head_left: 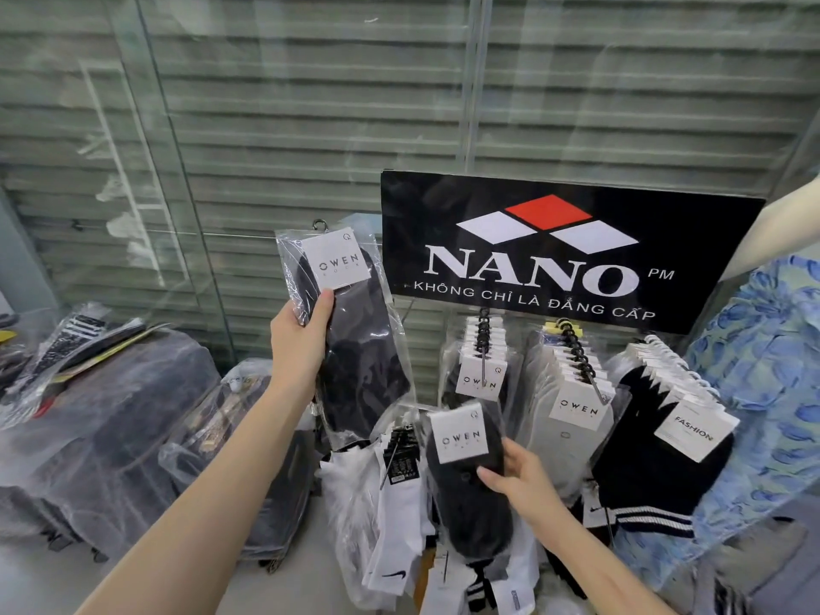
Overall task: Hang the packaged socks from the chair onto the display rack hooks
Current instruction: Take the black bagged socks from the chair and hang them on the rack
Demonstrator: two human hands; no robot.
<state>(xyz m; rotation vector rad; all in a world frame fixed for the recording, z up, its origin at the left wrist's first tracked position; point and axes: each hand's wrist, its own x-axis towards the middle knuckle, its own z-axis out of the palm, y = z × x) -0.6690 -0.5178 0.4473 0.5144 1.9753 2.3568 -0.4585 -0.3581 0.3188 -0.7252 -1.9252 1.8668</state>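
Note:
My left hand (298, 344) grips a clear pack of black socks (355, 348) with a white OWEN card, held upright left of the display rack. My right hand (517, 477) pinches a second black OWEN sock pack (463, 472) low in front of the rack. The rack carries a black NANO sign (554, 255) on top. Its hooks (483, 344) hold rows of packs: OWEN packs on the left and middle hooks, black socks with FASHION cards (692, 432) on the right. The chair is not visible.
White sock packs (390, 526) hang low on the rack's front. Plastic-wrapped dark clothing stacks (111, 415) fill the left. Behind stands a glass pane over a shutter. Blue patterned fabric (763, 392) and someone's arm (781, 233) are at the right edge.

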